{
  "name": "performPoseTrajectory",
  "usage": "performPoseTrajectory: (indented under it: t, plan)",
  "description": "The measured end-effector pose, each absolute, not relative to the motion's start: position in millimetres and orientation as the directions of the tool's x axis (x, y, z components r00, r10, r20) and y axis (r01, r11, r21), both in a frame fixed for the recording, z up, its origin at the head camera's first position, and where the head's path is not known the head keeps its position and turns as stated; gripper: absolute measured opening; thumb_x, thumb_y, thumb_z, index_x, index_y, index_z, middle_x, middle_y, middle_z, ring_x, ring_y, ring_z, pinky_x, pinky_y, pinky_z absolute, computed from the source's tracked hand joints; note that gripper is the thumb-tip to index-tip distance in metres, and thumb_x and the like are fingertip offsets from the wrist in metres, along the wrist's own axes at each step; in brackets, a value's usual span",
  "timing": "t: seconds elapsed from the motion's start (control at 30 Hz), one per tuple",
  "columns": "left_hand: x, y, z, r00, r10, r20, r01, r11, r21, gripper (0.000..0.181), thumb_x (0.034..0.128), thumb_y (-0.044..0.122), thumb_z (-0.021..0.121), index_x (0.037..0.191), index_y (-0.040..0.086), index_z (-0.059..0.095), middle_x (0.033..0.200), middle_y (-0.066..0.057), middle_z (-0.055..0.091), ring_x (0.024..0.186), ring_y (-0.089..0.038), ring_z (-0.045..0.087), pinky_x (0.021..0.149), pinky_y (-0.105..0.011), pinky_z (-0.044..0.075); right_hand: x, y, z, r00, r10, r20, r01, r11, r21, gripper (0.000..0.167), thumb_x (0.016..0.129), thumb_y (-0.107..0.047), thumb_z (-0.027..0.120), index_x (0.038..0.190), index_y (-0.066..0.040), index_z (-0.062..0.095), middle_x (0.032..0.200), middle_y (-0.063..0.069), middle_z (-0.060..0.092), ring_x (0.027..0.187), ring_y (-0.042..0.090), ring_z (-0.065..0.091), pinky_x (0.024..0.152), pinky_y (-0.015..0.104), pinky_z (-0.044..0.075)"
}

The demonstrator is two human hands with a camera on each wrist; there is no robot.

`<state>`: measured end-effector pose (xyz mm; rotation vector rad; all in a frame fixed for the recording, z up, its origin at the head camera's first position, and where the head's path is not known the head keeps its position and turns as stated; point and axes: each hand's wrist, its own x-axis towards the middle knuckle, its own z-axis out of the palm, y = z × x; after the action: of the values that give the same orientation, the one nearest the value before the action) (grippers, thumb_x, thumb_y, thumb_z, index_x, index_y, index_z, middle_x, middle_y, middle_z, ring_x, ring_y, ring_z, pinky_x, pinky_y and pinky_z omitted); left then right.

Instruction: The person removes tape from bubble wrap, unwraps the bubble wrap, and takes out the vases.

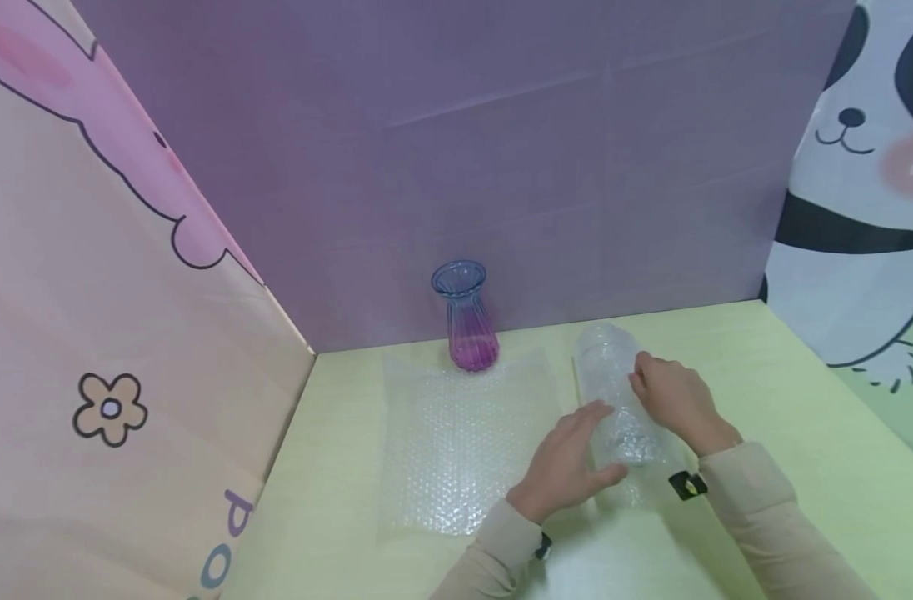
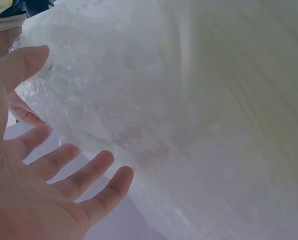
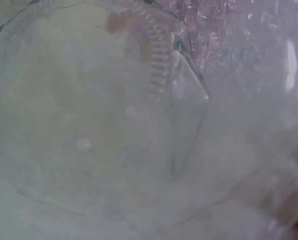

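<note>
A clear glass object [image 3: 161, 75], wrapped in bubble wrap [image 1: 605, 367], lies at the right of the table in the head view. My right hand [image 1: 677, 400] is at the wrap's right side, its fingers curled on the film. On the left side of the bundle my left hand [image 1: 565, 467] has its fingers and thumb spread, the fingertips at the film. The left wrist view shows that hand [image 2: 54, 175] with parted fingers beside the translucent wrap [image 2: 163, 100]. Film fills most of the right wrist view, with the glass's ridged base close to the camera.
A blue and purple glass vase [image 1: 471, 325] stands at the back of the pale table [image 1: 336, 433]. In front of it a sheet of bubble wrap [image 1: 449, 450] lies flat, left of my hands. A purple backdrop [image 1: 464, 150] rises behind, with printed panels at both sides.
</note>
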<state>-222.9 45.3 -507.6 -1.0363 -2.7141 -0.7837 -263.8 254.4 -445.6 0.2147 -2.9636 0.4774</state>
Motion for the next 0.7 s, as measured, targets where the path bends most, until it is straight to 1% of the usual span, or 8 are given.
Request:
performPoseTrajectory:
  t: [0.1, 0.23, 0.4, 0.57, 0.63, 0.7]
  plan:
    - [-221.6, 45.8, -507.1, -0.742, 0.596, 0.308, 0.669, 0.625, 0.403, 0.08, 0.0935, 0.051, 0.068, 0.16, 0.026, 0.032, 0.164, -0.002, 0.04, 0.148, -0.017, 0.044, 0.117, -0.038, 0.044, -263.7, 254.7, -446.1, -0.982, -0.116, 0.15, -0.157, 0.94, -0.302, 0.018, 0.102, -0.017, 0.056, 0.096, 0.0, 0.056, 0.071, 0.009, 0.06, 0.056, 0.021, 0.052, 0.048, 0.035, 0.045]
    - [-219.5, 47.2, -505.8, -0.739, 0.601, 0.304, 0.673, 0.641, 0.369, 0.08, 0.0931, 0.051, 0.068, 0.161, 0.031, 0.03, 0.165, -0.004, 0.037, 0.147, -0.02, 0.044, 0.114, -0.043, 0.047, -263.3, 255.1, -446.3, -0.98, -0.116, 0.16, -0.16, 0.941, -0.297, 0.018, 0.102, -0.016, 0.056, 0.096, 0.0, 0.056, 0.071, 0.01, 0.061, 0.056, 0.022, 0.054, 0.049, 0.037, 0.047]
    - [-218.0, 48.9, -505.4, -0.74, 0.602, 0.299, 0.672, 0.659, 0.337, 0.08, 0.0923, 0.051, 0.069, 0.16, 0.034, 0.031, 0.166, -0.004, 0.036, 0.146, -0.021, 0.045, 0.111, -0.043, 0.049, -261.4, 256.9, -446.4, -0.976, -0.12, 0.18, -0.169, 0.941, -0.292, 0.017, 0.101, -0.015, 0.056, 0.096, 0.001, 0.057, 0.07, 0.01, 0.062, 0.056, 0.023, 0.054, 0.049, 0.038, 0.047]
    - [-217.2, 49.4, -504.8, -0.742, 0.6, 0.3, 0.67, 0.67, 0.319, 0.079, 0.0923, 0.052, 0.069, 0.16, 0.035, 0.031, 0.165, -0.003, 0.037, 0.146, -0.02, 0.046, 0.108, -0.043, 0.051, -258.2, 259.4, -445.2, -0.974, -0.128, 0.187, -0.182, 0.933, -0.31, 0.017, 0.1, -0.015, 0.056, 0.096, 0.001, 0.058, 0.07, 0.009, 0.062, 0.056, 0.022, 0.054, 0.05, 0.038, 0.047]
    - [-217.0, 49.6, -504.1, -0.744, 0.597, 0.3, 0.668, 0.674, 0.315, 0.079, 0.0925, 0.053, 0.068, 0.16, 0.035, 0.031, 0.165, -0.003, 0.037, 0.145, -0.02, 0.046, 0.107, -0.043, 0.052, -257.0, 260.9, -444.5, -0.974, -0.13, 0.183, -0.184, 0.93, -0.318, 0.016, 0.1, -0.015, 0.056, 0.097, 0.0, 0.058, 0.071, 0.009, 0.063, 0.057, 0.021, 0.054, 0.051, 0.039, 0.047]
    - [-216.8, 49.8, -503.3, -0.745, 0.594, 0.303, 0.667, 0.676, 0.314, 0.079, 0.0927, 0.053, 0.068, 0.16, 0.035, 0.031, 0.165, -0.003, 0.038, 0.145, -0.02, 0.047, 0.106, -0.043, 0.053, -256.0, 262.7, -444.4, -0.973, -0.136, 0.184, -0.192, 0.925, -0.329, 0.015, 0.098, -0.015, 0.057, 0.098, 0.0, 0.059, 0.075, 0.011, 0.066, 0.06, 0.023, 0.058, 0.054, 0.041, 0.05]
